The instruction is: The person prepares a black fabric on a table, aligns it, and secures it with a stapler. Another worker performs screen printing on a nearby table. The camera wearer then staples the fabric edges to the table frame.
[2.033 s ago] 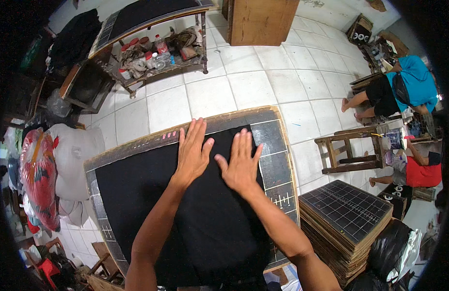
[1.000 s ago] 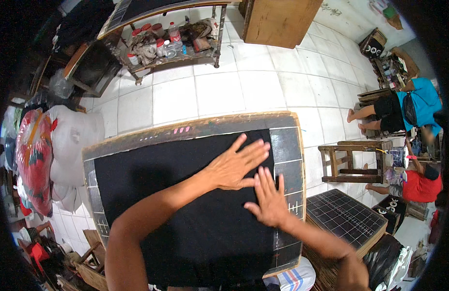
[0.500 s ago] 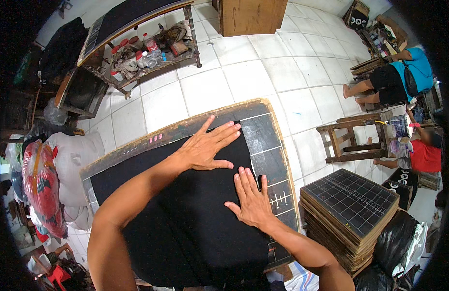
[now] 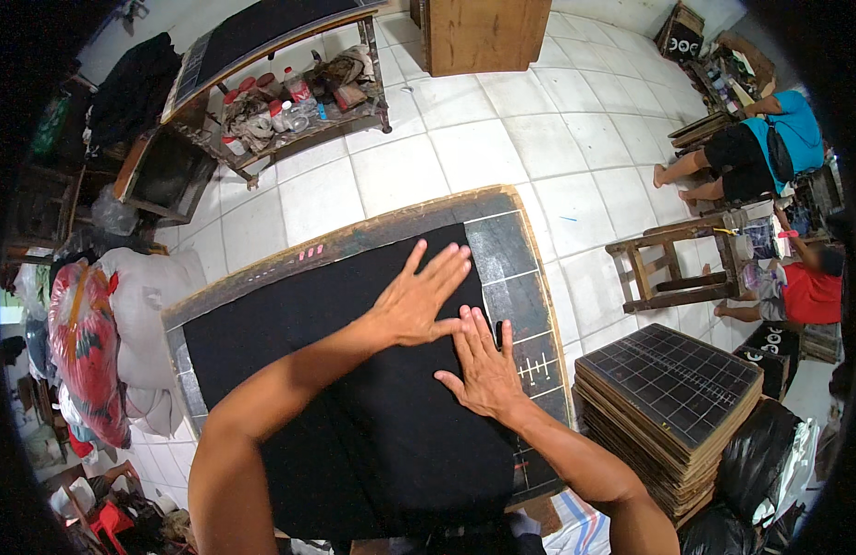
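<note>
A black cloth [image 4: 289, 333] lies spread over a dark board [image 4: 511, 245] marked with white grid lines and edged in worn wood. My left hand [image 4: 419, 296] is over the cloth near its far right corner, fingers spread and slightly blurred. Just nearer to me, my right hand [image 4: 486, 365] rests flat at the cloth's right edge, its fingers stretched out. The left thumb meets the right hand's fingertips, or lies very close to them. Neither hand grasps anything. Small pink marks [image 4: 311, 252] show on the board's far border.
Right of the board rises a stack of gridded boards [image 4: 669, 379], with black plastic bags [image 4: 756, 453] beside it. A wooden stool frame [image 4: 673, 264] stands behind. Two people work at far right. Stuffed sacks [image 4: 155, 310] sit at left; a cluttered shelf table [image 4: 298, 111] stands beyond.
My left hand has drawn back from the cloth's far edge toward my right hand. The right hand stays at the cloth's right edge, shifted slightly. The whole view has moved a little.
</note>
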Available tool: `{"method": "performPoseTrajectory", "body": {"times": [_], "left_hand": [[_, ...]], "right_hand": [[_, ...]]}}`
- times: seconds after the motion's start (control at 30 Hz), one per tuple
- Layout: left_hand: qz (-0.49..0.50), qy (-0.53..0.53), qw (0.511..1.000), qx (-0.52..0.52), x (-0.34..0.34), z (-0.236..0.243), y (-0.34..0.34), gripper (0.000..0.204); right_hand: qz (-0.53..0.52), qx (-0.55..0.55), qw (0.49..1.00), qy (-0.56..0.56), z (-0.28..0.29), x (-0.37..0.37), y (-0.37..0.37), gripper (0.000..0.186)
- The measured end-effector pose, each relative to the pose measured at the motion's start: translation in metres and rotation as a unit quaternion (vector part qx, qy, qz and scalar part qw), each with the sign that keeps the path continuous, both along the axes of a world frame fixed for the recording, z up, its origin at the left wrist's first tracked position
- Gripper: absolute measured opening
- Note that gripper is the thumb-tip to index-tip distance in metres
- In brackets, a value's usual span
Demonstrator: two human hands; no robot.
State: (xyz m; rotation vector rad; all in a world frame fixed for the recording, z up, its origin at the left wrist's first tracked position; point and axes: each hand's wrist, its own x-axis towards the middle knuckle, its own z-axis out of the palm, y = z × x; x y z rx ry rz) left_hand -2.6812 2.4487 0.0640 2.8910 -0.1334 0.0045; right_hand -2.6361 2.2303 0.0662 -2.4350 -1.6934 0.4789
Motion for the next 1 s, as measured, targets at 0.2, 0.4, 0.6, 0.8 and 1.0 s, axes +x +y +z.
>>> {"method": "performPoseTrajectory", "body": {"times": [0.2, 0.4, 0.6, 0.8, 1.0], "left_hand": [[-0.036, 0.016, 0.999, 0.029, -0.003, -0.003, 0.030, 0.099], [0.023, -0.004, 1.000, 0.001, 0.003, -0.002, 0.042, 0.095], [0.181, -0.043, 0.981, -0.053, -0.088, 0.024, -0.014, 0.081], [0.749, -0.025, 0.631, -0.200, -0.305, 0.046, -0.220, 0.027], [0.830, -0.004, 0.236, -0.506, -0.363, 0.033, -0.370, 0.049]], "right_hand": [[0.011, 0.016, 1.000, -0.011, 0.003, 0.002, -0.001, 0.086], [0.006, -0.008, 1.000, 0.011, 0.001, 0.003, 0.001, 0.087], [0.033, 0.013, 0.999, -0.024, 0.004, 0.003, 0.002, 0.089], [0.206, 0.075, 0.976, -0.008, -0.002, -0.011, 0.063, 0.081], [0.317, 0.044, 0.945, -0.065, -0.012, -0.038, 0.089, 0.080]]}}
